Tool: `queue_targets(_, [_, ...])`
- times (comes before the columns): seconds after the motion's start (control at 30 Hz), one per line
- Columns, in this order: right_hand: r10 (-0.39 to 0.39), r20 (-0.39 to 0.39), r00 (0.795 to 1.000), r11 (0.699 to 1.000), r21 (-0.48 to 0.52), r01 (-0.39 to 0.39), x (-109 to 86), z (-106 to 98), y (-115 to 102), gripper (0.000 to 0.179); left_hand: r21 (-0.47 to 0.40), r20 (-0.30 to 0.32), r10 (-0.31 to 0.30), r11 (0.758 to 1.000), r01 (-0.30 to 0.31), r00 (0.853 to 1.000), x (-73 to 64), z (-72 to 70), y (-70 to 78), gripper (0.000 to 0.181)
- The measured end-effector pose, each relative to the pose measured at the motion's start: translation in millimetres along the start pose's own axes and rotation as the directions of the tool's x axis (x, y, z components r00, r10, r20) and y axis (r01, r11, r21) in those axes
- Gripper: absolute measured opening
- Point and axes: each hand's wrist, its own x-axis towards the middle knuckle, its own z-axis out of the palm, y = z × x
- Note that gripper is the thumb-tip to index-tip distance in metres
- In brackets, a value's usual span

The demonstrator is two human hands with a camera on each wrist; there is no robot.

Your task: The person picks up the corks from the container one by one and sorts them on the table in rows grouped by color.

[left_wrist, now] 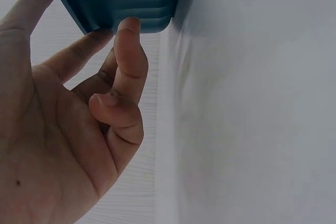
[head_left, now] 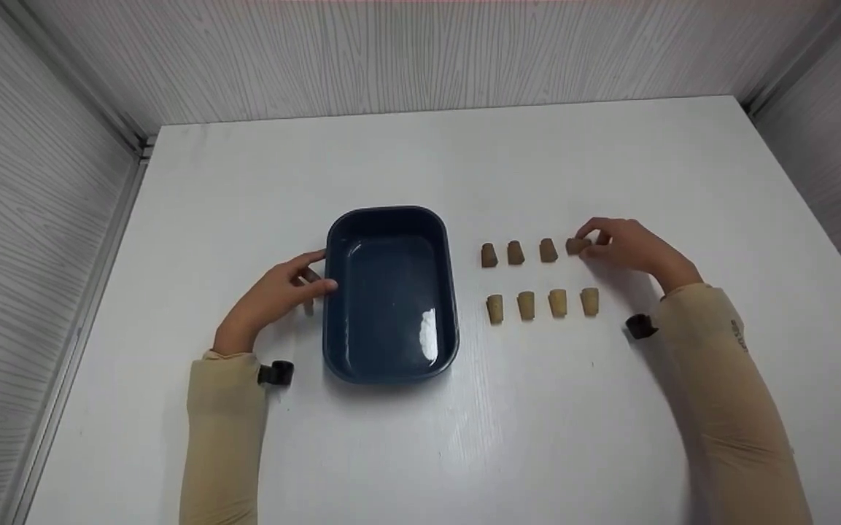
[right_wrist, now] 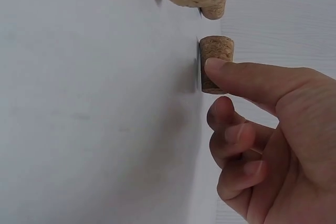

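My right hand (head_left: 635, 248) pinches a dark brown cork stopper (right_wrist: 216, 47) at the right end of the back row. In the head view this cork lies on its side; the right wrist view has my thumb across it and the other fingers curled below. Three more dark corks, such as this dark cork (head_left: 515, 253), stand to its left. My left hand (head_left: 274, 295) holds the left rim of a deep blue rectangular dish (head_left: 452, 292), thumb over the edge and fingers against the outer wall. The left wrist view shows the dish's ribbed side (left_wrist: 144, 6).
In front of the dark corks runs a row of several lighter corks, among them this light cork (head_left: 526, 305). The white table (head_left: 420, 452) is bordered by pale wood-grain panels (head_left: 420, 58) behind and at both sides.
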Motion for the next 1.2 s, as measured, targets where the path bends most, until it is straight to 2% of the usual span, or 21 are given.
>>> queue_targets(0.33, [-0.018, 0.006, 1.000, 1.000, 0.025, 0.018, -0.6, 3.3, 0.4, 0.031, 0.008, 0.001, 0.003, 1.000, -0.003, 1.000, 1.4, 0.1, -1.6, 0.074])
queue_targets(0.73, [0.121, 0.029, 0.992, 0.991, 0.048, -0.122, -3.6, 3.6, 1.0, 0.050, 0.010, 0.008, -0.005, 1.000, 0.005, 1.000, 0.9, -0.1, -1.2, 0.076])
queue_targets(0.9, [0.151, 0.032, 0.988, 0.987, 0.049, -0.153, -2.4, 3.4, -3.0, 0.061, 0.010, 0.002, -0.006, 1.000, 0.006, 1.000, 0.2, -0.9, -0.4, 0.076])
queue_targets(1.2, [0.157, 0.037, 0.987, 0.987, 0.020, -0.158, 1.0, 4.6, -10.6, 0.066, 0.021, -0.001, -0.002, 1.000, 0.002, 1.000, -0.4, -0.7, 0.7, 0.073])
